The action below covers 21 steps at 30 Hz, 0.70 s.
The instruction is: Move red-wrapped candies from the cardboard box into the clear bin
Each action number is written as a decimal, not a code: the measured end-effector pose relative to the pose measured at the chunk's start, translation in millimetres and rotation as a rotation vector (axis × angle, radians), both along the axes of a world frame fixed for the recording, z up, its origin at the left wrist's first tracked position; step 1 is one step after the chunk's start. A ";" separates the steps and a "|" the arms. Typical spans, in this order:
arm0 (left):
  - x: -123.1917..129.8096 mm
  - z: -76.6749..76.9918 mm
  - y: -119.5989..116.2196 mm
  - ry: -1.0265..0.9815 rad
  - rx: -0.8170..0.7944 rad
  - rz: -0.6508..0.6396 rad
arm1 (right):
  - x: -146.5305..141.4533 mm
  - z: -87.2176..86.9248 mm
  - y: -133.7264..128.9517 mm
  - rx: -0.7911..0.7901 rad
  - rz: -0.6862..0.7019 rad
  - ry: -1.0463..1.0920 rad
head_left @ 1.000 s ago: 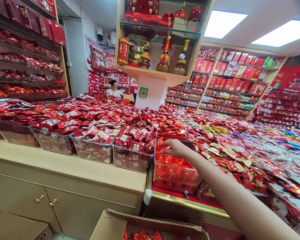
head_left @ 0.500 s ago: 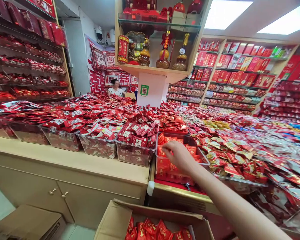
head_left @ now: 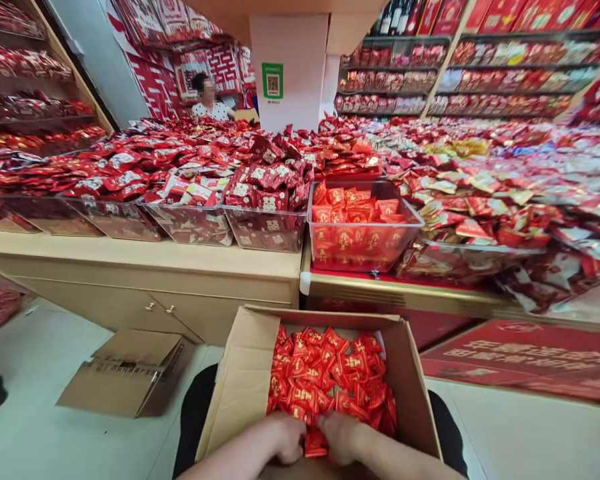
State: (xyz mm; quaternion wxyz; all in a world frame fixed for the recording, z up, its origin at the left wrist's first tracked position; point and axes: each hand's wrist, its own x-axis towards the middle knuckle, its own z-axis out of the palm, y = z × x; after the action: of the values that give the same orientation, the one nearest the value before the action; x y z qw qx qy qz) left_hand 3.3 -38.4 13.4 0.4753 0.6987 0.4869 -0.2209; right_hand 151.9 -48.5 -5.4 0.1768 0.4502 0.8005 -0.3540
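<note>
red packets (head_left: 307, 367) in the carton (head_left: 243, 373) are touched by left hand (head_left: 286, 438) and right hand (head_left: 344, 437). grip of the fingers (head_left: 327, 425) cannot be told.

Pale, glossy tiles cover the floor (head_left: 510, 427). A cream cabinet (head_left: 105, 283) with two knobs stands at left, its top a worktop (head_left: 195, 260). Packed shelves (head_left: 395, 70) line the upper right; a white pillar (head_left: 300, 100) with a green sign (head_left: 273, 81) stands at upper centre.

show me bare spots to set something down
Bare: floor right of the open carton, below red panel; floor left of the other box; counter ledge before clear bins. Crowded: countertop packets; carton around left hand and right hand.
</note>
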 end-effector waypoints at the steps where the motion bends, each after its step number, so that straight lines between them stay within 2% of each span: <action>1: 0.2 -1.2 0.9 0.010 0.009 -0.016 | 0.8 2.1 0.0 -0.031 0.005 -0.035; 4: -1.2 -3.0 3.8 -0.004 0.041 0.000 | 3.9 7.5 0.5 -0.083 -0.032 -0.072; 6: -2.8 -3.7 6.7 -0.046 0.071 0.073 | 5.1 9.1 -0.1 -0.088 -0.047 -0.049; 9: -4.5 -3.8 14.1 -0.161 0.123 0.260 | 4.6 11.9 0.6 -0.085 -0.066 0.002; 12: -4.8 2.3 22.4 -0.325 0.137 0.476 | 3.7 22.8 8.0 -0.054 -0.107 0.034; 15: -5.4 17.1 26.9 -0.480 0.033 0.662 | 6.0 43.3 20.2 0.139 -0.172 0.197; 18: -4.8 35.2 26.4 -0.643 -0.110 0.768 | 11.8 62.7 28.1 0.380 -0.229 0.481; 21: -0.7 50.1 24.1 -0.901 -0.103 0.941 | 18.6 72.1 28.3 0.406 -0.370 0.705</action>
State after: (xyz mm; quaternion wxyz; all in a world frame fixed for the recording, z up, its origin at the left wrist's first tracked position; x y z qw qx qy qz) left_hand 2.6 -14.3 63.5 0.7117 0.4114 0.4826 0.3023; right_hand 170.6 -20.1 66.7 -0.2650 0.4634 0.7710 -0.3472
